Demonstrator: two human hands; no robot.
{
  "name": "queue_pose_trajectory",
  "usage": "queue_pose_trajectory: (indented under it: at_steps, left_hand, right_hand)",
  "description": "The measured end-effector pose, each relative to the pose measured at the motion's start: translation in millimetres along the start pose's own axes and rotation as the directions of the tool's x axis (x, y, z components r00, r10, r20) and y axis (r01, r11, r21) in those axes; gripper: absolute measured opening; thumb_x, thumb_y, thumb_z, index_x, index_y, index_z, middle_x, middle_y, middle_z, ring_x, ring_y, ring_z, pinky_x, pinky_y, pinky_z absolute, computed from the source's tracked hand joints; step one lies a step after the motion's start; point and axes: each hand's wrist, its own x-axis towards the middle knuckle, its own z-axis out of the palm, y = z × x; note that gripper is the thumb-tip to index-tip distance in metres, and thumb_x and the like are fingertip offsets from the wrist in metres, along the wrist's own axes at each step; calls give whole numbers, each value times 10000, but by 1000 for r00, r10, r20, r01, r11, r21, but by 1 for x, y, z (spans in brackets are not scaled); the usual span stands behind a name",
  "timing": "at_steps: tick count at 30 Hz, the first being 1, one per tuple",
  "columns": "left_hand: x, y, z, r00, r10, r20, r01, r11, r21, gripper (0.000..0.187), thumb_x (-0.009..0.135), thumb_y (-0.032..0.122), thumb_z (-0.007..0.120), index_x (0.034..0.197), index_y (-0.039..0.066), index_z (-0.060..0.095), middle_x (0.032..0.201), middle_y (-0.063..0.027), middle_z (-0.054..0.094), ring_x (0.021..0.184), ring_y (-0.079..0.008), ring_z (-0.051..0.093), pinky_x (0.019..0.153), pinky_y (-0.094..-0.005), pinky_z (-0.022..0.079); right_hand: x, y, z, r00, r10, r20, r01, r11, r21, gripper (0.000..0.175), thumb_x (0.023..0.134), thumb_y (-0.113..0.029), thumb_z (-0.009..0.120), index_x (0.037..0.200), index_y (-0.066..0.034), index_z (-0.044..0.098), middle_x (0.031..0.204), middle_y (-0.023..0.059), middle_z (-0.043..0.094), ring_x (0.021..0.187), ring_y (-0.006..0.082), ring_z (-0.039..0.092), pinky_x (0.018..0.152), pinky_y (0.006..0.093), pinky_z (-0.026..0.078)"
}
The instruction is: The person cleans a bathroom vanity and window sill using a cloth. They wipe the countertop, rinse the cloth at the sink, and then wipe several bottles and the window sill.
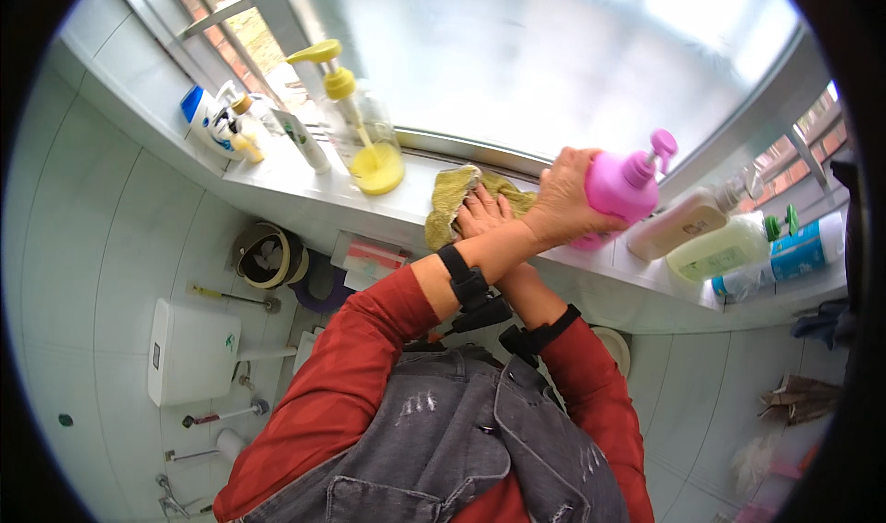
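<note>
My forearms cross, the left one passing over the right. My left hand (567, 198) grips a pink plastic pump bottle (623, 187) near the right part of a white tiled window sill (415, 208). Under it, my right hand (482, 213) presses a crumpled olive-yellow cloth (446, 205) onto the sill, fingers spread over the fabric. Left of the cloth stands a clear pump bottle (377, 167) with a yellow pump and a little yellow liquid at the bottom. A white tube (304, 142) stands beside that bottle.
Right of the pink bottle are a beige bottle (682, 222), a pale green pump bottle (720, 246) and a blue-and-white container (806, 246). A white shampoo bottle (208, 122) stands at the left corner. Below are a waste bin (266, 257), toilet cistern (194, 353) and toilet brush (235, 298).
</note>
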Motion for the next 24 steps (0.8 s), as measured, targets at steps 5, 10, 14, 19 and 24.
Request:
queue_pose_trajectory:
  at_steps: [5, 10, 14, 19, 24]
  left_hand:
    - [-1, -1, 5, 988, 15, 156, 41, 936, -350, 907, 564, 402, 884, 1251, 49, 408, 1105, -187, 568, 1019, -358, 603, 891, -416, 485]
    - [2, 2, 2, 985, -9, 172, 51, 969, -241, 888, 591, 391, 864, 1276, 79, 393, 1073, -161, 588, 1005, -344, 613, 885, -404, 485]
    - [7, 15, -18, 980, -26, 198, 110, 898, -426, 845, 586, 310, 841, 1261, 36, 414, 1104, -137, 546, 1019, -249, 582, 913, -370, 472]
    - [16, 38, -87, 980, 5, 197, 155, 598, -786, 788, 723, 48, 790, 1354, 40, 318, 1156, -106, 569, 1047, -224, 618, 885, -365, 557]
    - [10, 33, -153, 988, 153, 0, -84, 544, -835, 564, 769, 100, 767, 1262, 9, 507, 1102, -98, 648, 1034, -198, 637, 908, -351, 520]
  right_hand:
    - [2, 3, 2, 988, 7, 155, 1, 999, -53, 467, 813, -342, 650, 1218, -134, 546, 1408, 129, 440, 1407, 363, 279, 1076, 612, 242]
    - [1, 6, 1, 990, -16, 141, 21, 999, -34, 416, 860, -421, 589, 1153, -126, 583, 1397, 166, 464, 1415, 380, 269, 1068, 635, 233]
    - [0, 7, -4, 978, -93, 185, 122, 981, -150, 424, 853, -424, 539, 1151, -128, 590, 1313, 152, 528, 1365, 382, 352, 1052, 594, 279]
    - [5, 3, -15, 999, 38, 14, -38, 999, -28, 315, 917, -310, 504, 1117, -94, 618, 1266, 124, 567, 1247, 294, 462, 1032, 485, 339]
    - [-31, 48, -50, 966, 259, 8, -250, 938, -240, 227, 858, -233, 526, 966, -83, 658, 1183, 116, 621, 1270, 280, 476, 1003, 495, 371]
